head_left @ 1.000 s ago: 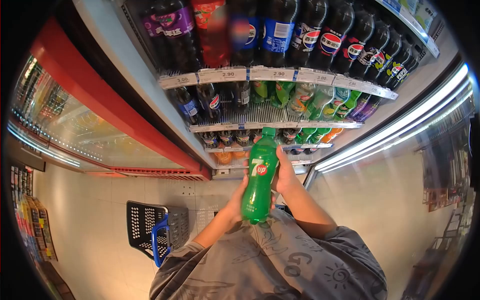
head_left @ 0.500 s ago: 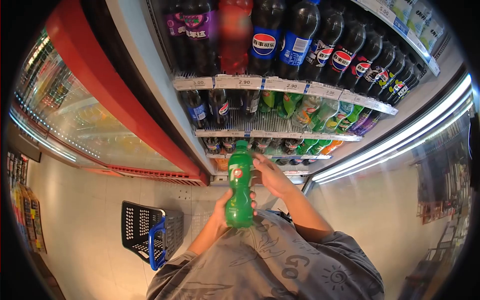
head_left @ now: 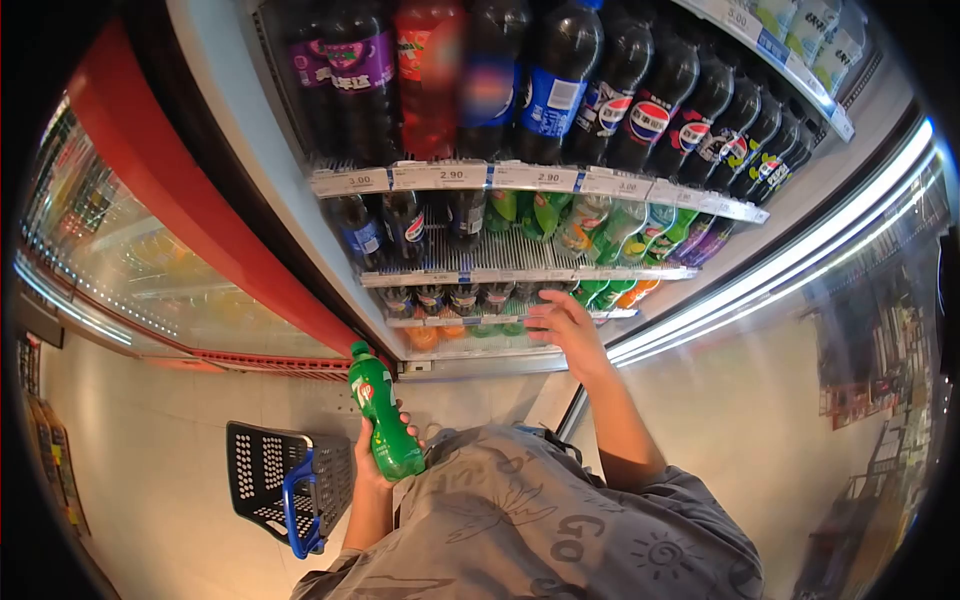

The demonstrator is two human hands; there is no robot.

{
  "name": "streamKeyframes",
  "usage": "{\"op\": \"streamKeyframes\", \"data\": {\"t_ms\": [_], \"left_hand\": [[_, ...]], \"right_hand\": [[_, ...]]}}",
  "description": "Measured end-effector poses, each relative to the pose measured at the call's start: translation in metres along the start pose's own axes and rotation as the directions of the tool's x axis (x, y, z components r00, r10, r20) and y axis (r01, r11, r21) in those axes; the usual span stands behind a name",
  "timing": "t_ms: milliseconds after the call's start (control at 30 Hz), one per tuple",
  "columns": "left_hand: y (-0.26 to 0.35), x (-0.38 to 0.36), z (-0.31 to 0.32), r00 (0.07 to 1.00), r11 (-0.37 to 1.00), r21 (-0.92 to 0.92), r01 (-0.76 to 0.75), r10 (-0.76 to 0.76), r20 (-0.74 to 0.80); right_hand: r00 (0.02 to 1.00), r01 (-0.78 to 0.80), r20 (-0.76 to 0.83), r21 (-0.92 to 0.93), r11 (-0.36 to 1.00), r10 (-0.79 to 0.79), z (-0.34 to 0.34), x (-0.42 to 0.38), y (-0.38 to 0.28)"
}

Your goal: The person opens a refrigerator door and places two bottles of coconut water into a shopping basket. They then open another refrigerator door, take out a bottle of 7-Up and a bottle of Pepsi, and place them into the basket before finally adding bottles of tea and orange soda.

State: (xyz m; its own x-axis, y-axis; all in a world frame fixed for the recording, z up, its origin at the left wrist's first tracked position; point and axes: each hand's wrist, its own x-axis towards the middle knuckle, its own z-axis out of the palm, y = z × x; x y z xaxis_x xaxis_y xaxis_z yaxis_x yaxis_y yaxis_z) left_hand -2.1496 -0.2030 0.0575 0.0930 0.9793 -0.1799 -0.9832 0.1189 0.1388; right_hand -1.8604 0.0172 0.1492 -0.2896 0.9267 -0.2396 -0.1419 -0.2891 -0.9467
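Observation:
In my left hand (head_left: 373, 455) is a green soda bottle (head_left: 382, 415), its fingers wrapped round the lower half. The bottle stands nearly upright, cap tilted a little left, with a white and red label. My right hand (head_left: 568, 330) is raised in front of the lower shelves of the drinks fridge, its fingers spread and holding nothing. Behind its fingertips, in this view, is a low row of small dark bottles (head_left: 463, 298). A middle shelf with green bottles (head_left: 545, 215) lies farther up.
Large cola bottles (head_left: 562, 90) fill the upper shelf above a price rail (head_left: 540, 178). A black shopping basket (head_left: 270, 480) with a blue handle stands on the floor at left. The fridge's lit glass door (head_left: 740, 290) is open on the right; a red-framed fridge (head_left: 200, 200) adjoins at left.
My left hand has carried the green bottle left, toward the basket side. My right hand has come away from the bottle, moving right with its fingers spread. The view has shifted slightly.

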Motion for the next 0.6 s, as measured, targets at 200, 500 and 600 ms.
{"op": "streamKeyframes", "data": {"t_ms": [200,500,600], "left_hand": [[-0.017,0.015,0.016,0.988,0.997,0.078,-0.022,0.01,0.156],[-0.025,-0.006,0.02,0.958,0.998,0.008,-0.059,0.054,0.283],[-0.017,-0.027,0.009,0.966,0.993,-0.015,-0.114,0.115,0.233]], "right_hand": [[0.943,0.332,0.118,-0.434,0.837,-0.313,0.044,0.07,-0.021],[0.564,0.435,-0.022,-0.842,0.319,-0.825,0.119,0.16,-0.044],[0.485,0.394,0.083,-0.91,0.133,-0.87,0.124,0.172,-0.051]]}}
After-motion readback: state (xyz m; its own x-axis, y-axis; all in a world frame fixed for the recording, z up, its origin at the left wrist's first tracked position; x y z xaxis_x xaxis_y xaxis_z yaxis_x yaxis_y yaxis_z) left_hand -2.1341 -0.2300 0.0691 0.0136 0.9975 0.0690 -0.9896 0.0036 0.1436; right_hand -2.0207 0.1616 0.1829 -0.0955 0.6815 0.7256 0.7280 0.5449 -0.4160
